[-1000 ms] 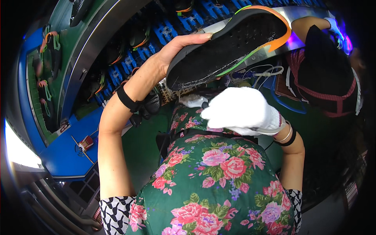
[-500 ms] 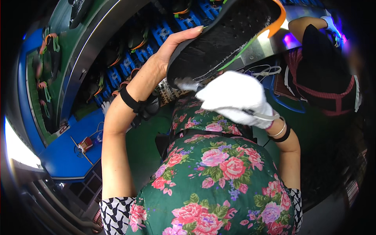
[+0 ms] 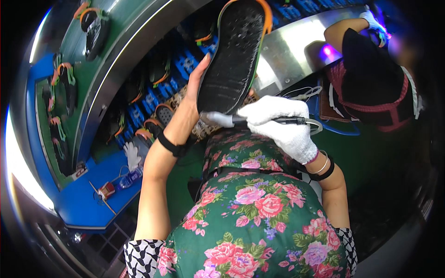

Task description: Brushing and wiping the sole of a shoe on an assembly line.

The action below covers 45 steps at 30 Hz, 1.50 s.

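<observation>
My bare left hand [image 3: 193, 90] grips a black shoe [image 3: 230, 60] by its side, thumb along the edge. Its underside faces me, rough and streaked, with green and orange edging and the orange-rimmed end pointing away. In a white knitted glove, my right hand [image 3: 280, 123] closes round the dark handle of a brush [image 3: 220, 119], which has a clear tube [image 3: 317, 126] at its back end. The pale bristles lie at the shoe's near end.
Shoes stand on blue racks [image 3: 185, 60] beneath a curved metal-edged conveyor [image 3: 83, 102]; other shoes [image 3: 96, 34] lie on its green belt. On a blue table [image 3: 83, 199] at left are a white glove [image 3: 132, 155] and a bottle [image 3: 132, 178]. A co-worker [image 3: 375, 78] works at right.
The shoe has turned more upright and moved away from me and to the left. My right hand has shifted slightly down, and the brush has moved to the shoe's near edge.
</observation>
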Available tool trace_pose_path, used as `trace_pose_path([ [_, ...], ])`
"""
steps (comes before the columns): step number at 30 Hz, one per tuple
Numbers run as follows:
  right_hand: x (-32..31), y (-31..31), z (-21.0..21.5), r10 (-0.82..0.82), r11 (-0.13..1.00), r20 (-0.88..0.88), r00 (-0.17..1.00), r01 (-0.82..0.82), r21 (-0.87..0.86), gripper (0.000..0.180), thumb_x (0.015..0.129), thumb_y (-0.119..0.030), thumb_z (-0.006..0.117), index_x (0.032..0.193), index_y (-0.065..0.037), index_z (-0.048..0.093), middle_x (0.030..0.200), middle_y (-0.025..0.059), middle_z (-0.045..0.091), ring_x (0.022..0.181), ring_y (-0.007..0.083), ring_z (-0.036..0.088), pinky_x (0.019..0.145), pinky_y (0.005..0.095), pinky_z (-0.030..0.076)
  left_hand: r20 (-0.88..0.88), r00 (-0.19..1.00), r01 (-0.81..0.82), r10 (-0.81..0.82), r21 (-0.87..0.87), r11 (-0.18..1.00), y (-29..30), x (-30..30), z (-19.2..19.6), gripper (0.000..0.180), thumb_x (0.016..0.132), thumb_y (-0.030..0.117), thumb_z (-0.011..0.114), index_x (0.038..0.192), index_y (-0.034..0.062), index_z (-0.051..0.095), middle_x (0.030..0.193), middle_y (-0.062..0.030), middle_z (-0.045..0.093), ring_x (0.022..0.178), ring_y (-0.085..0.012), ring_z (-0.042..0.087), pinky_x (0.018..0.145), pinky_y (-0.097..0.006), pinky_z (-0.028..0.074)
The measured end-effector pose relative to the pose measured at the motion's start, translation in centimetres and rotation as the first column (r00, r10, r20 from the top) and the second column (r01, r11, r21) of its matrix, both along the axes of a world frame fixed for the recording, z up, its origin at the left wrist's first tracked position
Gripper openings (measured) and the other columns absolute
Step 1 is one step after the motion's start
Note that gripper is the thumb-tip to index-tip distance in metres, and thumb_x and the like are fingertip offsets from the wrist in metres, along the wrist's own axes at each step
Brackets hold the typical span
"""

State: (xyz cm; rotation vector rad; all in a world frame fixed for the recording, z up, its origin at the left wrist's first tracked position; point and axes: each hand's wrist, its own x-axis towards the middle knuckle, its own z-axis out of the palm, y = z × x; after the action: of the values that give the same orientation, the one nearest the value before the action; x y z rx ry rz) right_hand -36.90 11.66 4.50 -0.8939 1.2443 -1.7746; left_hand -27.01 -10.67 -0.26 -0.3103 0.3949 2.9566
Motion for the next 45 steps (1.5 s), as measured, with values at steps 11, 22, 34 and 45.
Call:
trace_pose_path([
  [11, -8.0, -2.9, 0.2, -0.408, 0.91, -0.835, 0.37, 0.234, -0.341, 0.021, 0.085, -0.002, 0.071, 0.105, -0.007, 0.077, 0.106, 0.0113, 0.076, 0.095, 0.0277, 0.071, 0.084, 0.0383, 0.059, 0.211, 0.977, -0.03, 0.016, 0.065, 0.997, 4.6, 2.7, -0.9, 0.078, 0.102, 0.065, 0.042, 0.154, 0.0058, 0.045, 0.139, -0.0267, 0.061, 0.114, -0.054, 0.065, 0.097, -0.063, 0.056],
  [22, -1.2, 1.2, 1.0, 0.1, 0.957, 0.119, 0.988, -0.063, -0.285, 0.011, 0.08, 0.0, 0.082, 0.09, 0.001, 0.079, 0.096, 0.0166, 0.078, 0.089, 0.0273, 0.075, 0.085, 0.0375, 0.06, 0.038, 0.986, -0.165, 0.161, 0.176, 0.97, 1.9, 3.1, -0.3, 0.095, 0.095, 0.076, 0.047, 0.158, 0.0062, 0.036, 0.148, -0.0348, 0.047, 0.114, -0.058, 0.061, 0.095, -0.066, 0.055],
  [34, -1.8, 7.1, -8.6, -0.204, 0.886, 0.675, 0.709, 0.427, -0.181, 0.022, 0.082, 0.011, 0.067, 0.099, -0.003, 0.066, 0.112, 0.0222, 0.071, 0.088, 0.0251, 0.071, 0.074, 0.0337, 0.06, -0.245, 0.946, -0.153, 0.213, 0.244, 0.958, 1.4, 3.9, 6.3, 0.084, 0.095, 0.078, 0.047, 0.157, 0.0205, 0.038, 0.142, -0.0204, 0.047, 0.078, -0.0334, 0.053, 0.055, -0.039, 0.049],
  [45, -2.5, 6.7, -6.9, -0.343, 0.897, 0.722, 0.601, 0.438, 0.062, 0.022, 0.08, 0.01, 0.066, 0.095, -0.004, 0.074, 0.108, 0.0196, 0.076, 0.088, 0.0234, 0.072, 0.076, 0.0322, 0.059, -0.543, 0.834, 0.062, 0.096, 0.265, 0.962, -0.3, 0.4, 9.8, 0.093, 0.099, 0.063, 0.058, 0.166, 0.0417, -0.003, 0.151, -0.0217, 0.039, 0.085, -0.0324, 0.061, 0.059, -0.038, 0.061],
])
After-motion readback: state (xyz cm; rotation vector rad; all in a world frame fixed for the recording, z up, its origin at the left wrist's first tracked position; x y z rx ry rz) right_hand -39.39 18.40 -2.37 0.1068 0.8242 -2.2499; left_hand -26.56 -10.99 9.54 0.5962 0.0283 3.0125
